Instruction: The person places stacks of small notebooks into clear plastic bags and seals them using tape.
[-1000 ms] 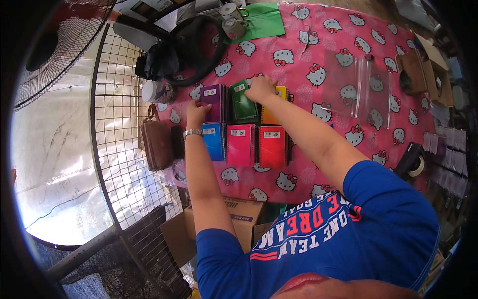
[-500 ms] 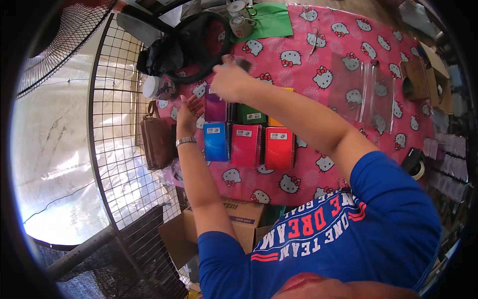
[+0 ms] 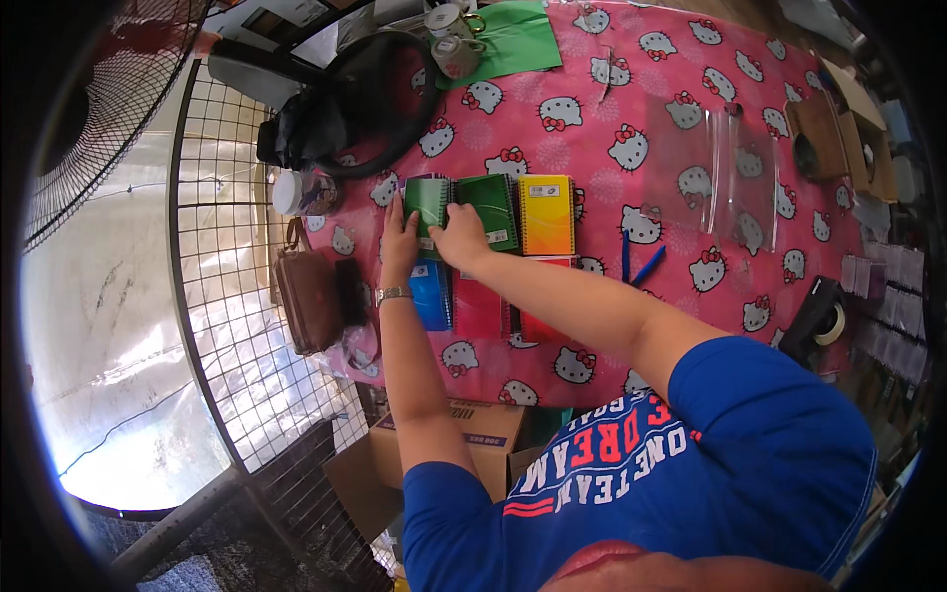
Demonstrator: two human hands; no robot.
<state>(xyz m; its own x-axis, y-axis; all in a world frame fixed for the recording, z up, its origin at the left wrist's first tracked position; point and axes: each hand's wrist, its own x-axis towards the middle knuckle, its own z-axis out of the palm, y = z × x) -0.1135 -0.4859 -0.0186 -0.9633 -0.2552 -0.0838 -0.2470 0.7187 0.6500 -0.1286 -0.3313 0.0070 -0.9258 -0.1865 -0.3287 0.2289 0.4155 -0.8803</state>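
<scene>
A light green spiral notebook [image 3: 425, 197] lies on top of a purple notebook [image 3: 401, 184], of which only a thin edge shows. My left hand [image 3: 398, 240] holds the light green notebook along its left edge, fingers pointing away from me. My right hand [image 3: 462, 237] is closed on its near right corner, and also reaches over the side of a dark green notebook [image 3: 496, 202]. To the right is a yellow notebook [image 3: 547, 219]. Nearer to me lie a blue notebook [image 3: 432, 308], a pink notebook [image 3: 480, 308] and a red notebook [image 3: 543, 329], partly hidden by my arms.
A pink patterned cloth [image 3: 602, 178] covers the table. Around the notebooks are a brown pouch [image 3: 308, 299], a lidded jar [image 3: 318, 193], a black ring-shaped frame [image 3: 419, 128], mugs [image 3: 456, 56], a clear plastic bag [image 3: 681, 168], blue-handled scissors [image 3: 643, 264] and a tape dispenser [image 3: 815, 321].
My right hand has come down from above the notebooks toward me. My left hand has lowered onto the notebook. A light green notebook now covers the purple one.
</scene>
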